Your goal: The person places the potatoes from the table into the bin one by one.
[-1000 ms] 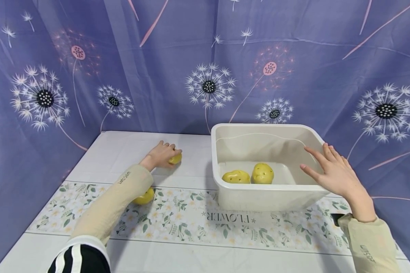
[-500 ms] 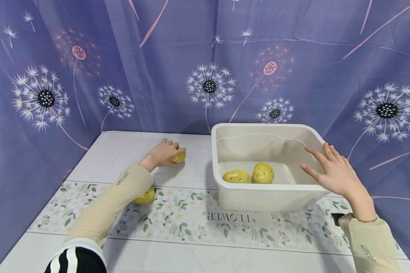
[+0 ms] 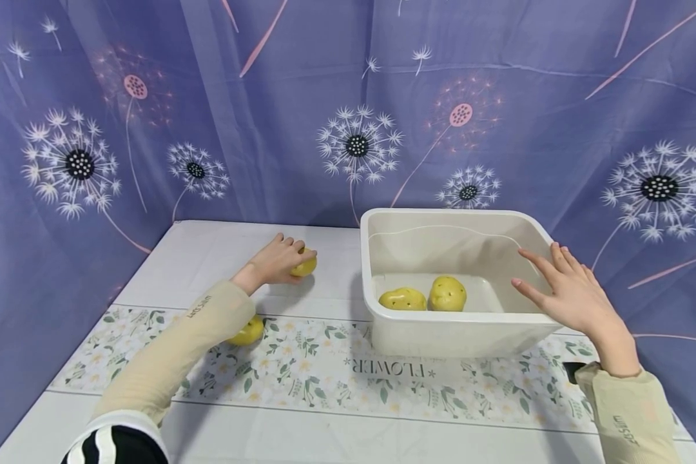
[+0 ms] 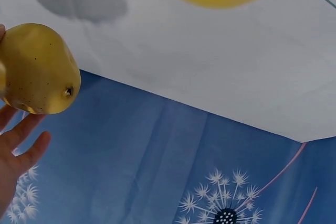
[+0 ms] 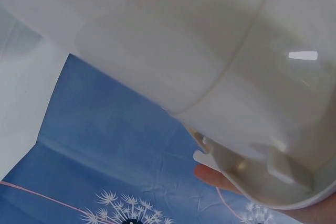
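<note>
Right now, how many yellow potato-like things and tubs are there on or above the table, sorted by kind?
Yellow potato-like things: 4 (2 in the tub, 1 in the left hand, 1 on the table)
White tub: 1
Total: 5

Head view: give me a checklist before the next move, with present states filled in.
1. Left hand gripping the held potato: ok.
2. Bin upright, opening upward: ok.
3. Right hand at the bin's right end: ok.
4. Floor room right of the rounder bin potato: ok.
5. Held potato over the bin: not ok, it is left of it.
6. Held potato fully off the table: cannot tell.
</note>
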`<state>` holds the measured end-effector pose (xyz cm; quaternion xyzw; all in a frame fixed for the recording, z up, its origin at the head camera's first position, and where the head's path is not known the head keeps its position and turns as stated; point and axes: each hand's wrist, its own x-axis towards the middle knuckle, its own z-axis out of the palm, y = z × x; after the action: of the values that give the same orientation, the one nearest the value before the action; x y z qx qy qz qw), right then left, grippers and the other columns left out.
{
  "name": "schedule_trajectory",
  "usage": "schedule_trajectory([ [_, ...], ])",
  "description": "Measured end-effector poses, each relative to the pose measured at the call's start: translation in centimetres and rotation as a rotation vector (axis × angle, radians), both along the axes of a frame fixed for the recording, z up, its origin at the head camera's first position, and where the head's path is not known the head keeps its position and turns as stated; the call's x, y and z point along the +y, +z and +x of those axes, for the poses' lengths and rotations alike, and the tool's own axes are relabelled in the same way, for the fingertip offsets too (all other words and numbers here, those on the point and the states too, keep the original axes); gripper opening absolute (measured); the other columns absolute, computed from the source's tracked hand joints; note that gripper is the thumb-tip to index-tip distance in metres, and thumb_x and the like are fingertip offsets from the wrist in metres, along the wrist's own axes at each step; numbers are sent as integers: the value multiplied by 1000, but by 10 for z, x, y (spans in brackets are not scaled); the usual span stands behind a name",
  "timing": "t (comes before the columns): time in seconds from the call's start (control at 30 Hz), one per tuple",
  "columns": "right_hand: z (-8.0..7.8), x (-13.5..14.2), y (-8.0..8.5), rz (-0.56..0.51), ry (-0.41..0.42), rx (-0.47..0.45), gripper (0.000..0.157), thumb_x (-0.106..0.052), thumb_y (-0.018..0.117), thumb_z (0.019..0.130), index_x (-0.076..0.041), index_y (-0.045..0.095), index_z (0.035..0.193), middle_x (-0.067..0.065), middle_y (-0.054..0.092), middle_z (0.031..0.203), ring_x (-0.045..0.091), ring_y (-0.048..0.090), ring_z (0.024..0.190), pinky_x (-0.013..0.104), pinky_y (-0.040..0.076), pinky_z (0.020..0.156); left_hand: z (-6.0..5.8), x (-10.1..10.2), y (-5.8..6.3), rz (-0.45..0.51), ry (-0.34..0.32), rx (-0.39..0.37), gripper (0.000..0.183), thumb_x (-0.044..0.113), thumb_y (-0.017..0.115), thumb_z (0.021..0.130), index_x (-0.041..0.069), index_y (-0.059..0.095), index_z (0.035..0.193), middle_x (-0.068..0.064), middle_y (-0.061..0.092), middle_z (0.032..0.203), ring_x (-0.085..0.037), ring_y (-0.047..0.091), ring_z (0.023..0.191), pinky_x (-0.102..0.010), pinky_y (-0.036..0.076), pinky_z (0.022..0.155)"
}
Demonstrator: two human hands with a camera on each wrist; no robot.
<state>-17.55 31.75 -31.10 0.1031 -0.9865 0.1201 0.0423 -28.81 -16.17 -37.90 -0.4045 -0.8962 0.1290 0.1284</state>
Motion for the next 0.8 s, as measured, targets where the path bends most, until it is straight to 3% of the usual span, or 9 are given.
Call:
schedule_trajectory([
  [0.27, 0, 1, 0, -4, 0, 2, 63, -49, 42, 89, -17, 27, 140, 34, -2, 143, 50, -3, 131, 69, 6, 95, 7, 7, 14, 4, -40, 41, 53, 39, 71, 70, 19, 53, 116, -10, 60, 96, -26, 56, 77, -39, 43, 68],
  [0.5, 0, 1, 0, -4, 3, 0, 63, -48, 42, 89, -16, 27, 140, 33, -2, 143, 49, -3, 132, 69, 6, 95, 9, 14, 22, 14, -37, 40, 53, 40, 70, 70, 19, 52, 116, -9, 59, 95, -25, 55, 76, -38, 43, 68],
  [0.8, 1, 0, 1, -6, 3, -3, 63, -49, 42, 89, -16, 27, 141, 33, -2, 143, 49, -4, 132, 69, 6, 95, 11, 15, 34, 58, -50, 94, 52, 41, 70, 70, 20, 53, 115, -9, 59, 97, -26, 56, 77, -37, 42, 66],
])
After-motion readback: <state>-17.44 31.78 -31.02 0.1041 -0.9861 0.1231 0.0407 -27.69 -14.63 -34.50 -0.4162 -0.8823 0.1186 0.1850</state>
